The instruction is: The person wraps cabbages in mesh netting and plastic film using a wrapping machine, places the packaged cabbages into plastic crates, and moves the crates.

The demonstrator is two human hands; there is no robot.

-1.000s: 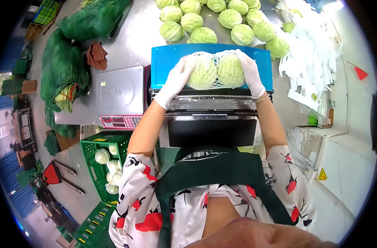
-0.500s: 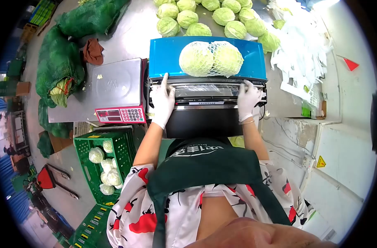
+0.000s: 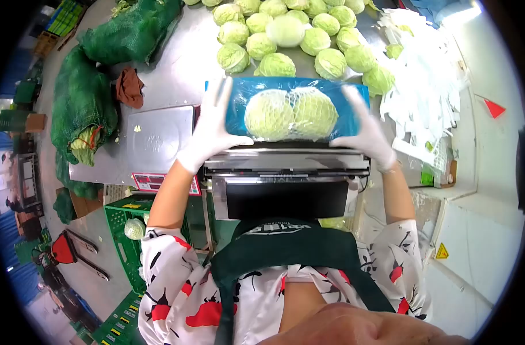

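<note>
Two cabbages (image 3: 269, 116) in white mesh netting sit side by side on the blue top plate (image 3: 219, 86) of a wrapping machine (image 3: 285, 164). Clear plastic film (image 3: 239, 98), wrinkled and shiny, stretches over them from the machine's near side. My left hand (image 3: 213, 123), in a white glove, grips the film at its left edge, thumb toward the cabbages and fingers pointing away. At the film's right edge my gloved right hand (image 3: 369, 129) holds it in the same spread pose, its fingers slightly blurred.
Several loose cabbages (image 3: 329, 63) lie behind the machine. To the left are a scale (image 3: 159, 135), a brown cloth (image 3: 129, 88) and green net sacks (image 3: 81, 103). White netting (image 3: 426, 75) is heaped at right. A green crate (image 3: 121, 221) stands below left.
Both hands have moved forward from the machine's rollers to either side of the netted cabbages, drawing the plastic film over them. The view has shifted slightly.
</note>
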